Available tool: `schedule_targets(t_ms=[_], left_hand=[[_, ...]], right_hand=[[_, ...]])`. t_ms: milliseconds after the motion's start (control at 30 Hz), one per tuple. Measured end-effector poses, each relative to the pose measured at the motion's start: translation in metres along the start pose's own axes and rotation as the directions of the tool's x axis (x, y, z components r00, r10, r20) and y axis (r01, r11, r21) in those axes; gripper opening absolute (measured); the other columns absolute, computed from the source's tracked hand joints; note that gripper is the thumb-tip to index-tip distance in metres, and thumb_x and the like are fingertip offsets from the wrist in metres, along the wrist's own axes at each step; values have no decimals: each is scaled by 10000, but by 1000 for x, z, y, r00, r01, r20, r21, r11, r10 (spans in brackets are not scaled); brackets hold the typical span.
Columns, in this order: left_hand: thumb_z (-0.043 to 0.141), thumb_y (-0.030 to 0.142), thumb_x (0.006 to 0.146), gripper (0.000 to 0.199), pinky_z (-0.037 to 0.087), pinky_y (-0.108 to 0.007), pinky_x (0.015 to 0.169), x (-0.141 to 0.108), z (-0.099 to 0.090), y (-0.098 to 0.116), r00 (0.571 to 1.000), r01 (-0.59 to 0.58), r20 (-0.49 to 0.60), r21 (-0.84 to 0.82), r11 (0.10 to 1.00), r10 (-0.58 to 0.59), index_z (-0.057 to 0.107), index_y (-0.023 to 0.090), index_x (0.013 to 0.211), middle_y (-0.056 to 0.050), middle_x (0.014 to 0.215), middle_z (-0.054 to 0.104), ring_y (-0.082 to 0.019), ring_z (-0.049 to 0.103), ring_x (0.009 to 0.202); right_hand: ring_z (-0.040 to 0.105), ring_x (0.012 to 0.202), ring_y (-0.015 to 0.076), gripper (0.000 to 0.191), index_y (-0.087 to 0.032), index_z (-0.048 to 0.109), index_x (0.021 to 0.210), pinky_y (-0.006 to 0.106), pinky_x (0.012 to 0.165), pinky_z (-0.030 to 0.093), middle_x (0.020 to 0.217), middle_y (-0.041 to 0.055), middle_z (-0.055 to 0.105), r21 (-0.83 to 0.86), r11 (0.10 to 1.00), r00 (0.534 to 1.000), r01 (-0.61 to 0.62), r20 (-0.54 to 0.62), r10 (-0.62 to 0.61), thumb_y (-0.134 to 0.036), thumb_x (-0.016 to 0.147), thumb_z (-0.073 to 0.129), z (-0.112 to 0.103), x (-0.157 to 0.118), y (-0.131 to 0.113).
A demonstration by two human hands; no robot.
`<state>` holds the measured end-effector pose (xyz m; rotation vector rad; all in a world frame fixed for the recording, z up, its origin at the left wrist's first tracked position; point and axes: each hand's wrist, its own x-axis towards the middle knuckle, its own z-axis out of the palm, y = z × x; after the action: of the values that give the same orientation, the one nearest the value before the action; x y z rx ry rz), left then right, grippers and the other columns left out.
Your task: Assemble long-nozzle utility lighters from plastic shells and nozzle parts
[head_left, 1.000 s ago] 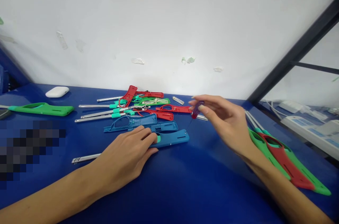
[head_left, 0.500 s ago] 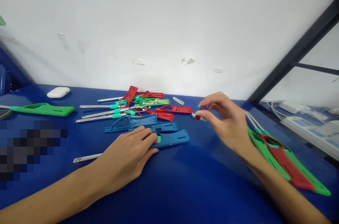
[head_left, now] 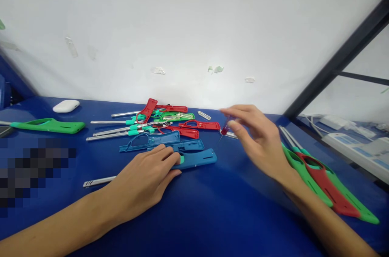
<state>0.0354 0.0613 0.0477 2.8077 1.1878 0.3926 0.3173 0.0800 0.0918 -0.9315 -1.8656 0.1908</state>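
Observation:
My left hand (head_left: 154, 174) is closed over a blue long-nosed lighter (head_left: 199, 159) lying on the table. Its metal tube points left from under my wrist, and its handle sticks out to the right of my fingers. In my right hand (head_left: 258, 135), thumb and fingers pinch the clear purple-red handle of a small screwdriver (head_left: 225, 129), its thin shaft slanting down-left toward the lighter's handle end, apart from it. Just behind the lighter lie opened blue casing halves (head_left: 164, 140). Beyond the screwdriver a clear slim piece (head_left: 232, 135) lies partly hidden by my hand.
Red casing parts (head_left: 206, 125), metal tubes (head_left: 109, 122) and a clear fuel tank (head_left: 204, 115) lie near the white wall. A green lighter (head_left: 51, 125) and a white case (head_left: 66, 106) are at left. Red (head_left: 331, 184) and green lighters and a power strip (head_left: 358, 151) are at right.
My right hand has tilted the screwdriver more upright and shifted slightly left, so its shaft now shows pointing down. My left hand stays on the blue lighter.

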Motion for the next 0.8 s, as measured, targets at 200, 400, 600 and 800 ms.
schedule_targets(t_ms=[200, 400, 600, 800], left_hand=[[422, 299, 1073, 197, 498, -390, 777, 1, 1, -1, 1000, 0, -7, 6, 1000, 0, 594, 219, 1019, -41, 999, 640, -250, 613, 942], [421, 295, 1072, 203, 492, -385, 789, 0, 1, 0, 1000, -4, -6, 8, 1000, 4, 601, 216, 1024, -45, 1008, 650, -247, 605, 950], [409, 294, 1074, 209, 504, -401, 769, 0, 0, -1, 1000, -2, 0, 3, 1000, 2, 592, 215, 1013, -43, 997, 641, -254, 609, 932], [411, 300, 1074, 209, 507, -423, 801, 1, 2, -1, 1000, -8, 7, 6, 1000, 8, 598, 212, 1040, -49, 1027, 645, -266, 603, 968]], right_hand=[[684, 858, 199, 196, -344, 755, 1160, 396, 831, 566, 1009, 14, 744, 46, 999, 1000, -7, 0, 7, -272, 985, 702, 0, -1, -2], [690, 1072, 229, 322, -364, 678, 1356, 435, 954, 557, 1184, 33, 744, 62, 998, 998, -30, 50, 27, -304, 1052, 588, 0, -2, -1], [676, 929, 221, 232, -363, 769, 1160, 422, 882, 571, 1027, 17, 733, 86, 996, 999, -32, -21, 34, -315, 933, 772, 1, -3, 1], [708, 956, 197, 311, -385, 709, 1313, 414, 877, 584, 1113, 17, 753, 142, 988, 998, -54, 36, 49, -263, 1051, 594, 0, -2, 2]])
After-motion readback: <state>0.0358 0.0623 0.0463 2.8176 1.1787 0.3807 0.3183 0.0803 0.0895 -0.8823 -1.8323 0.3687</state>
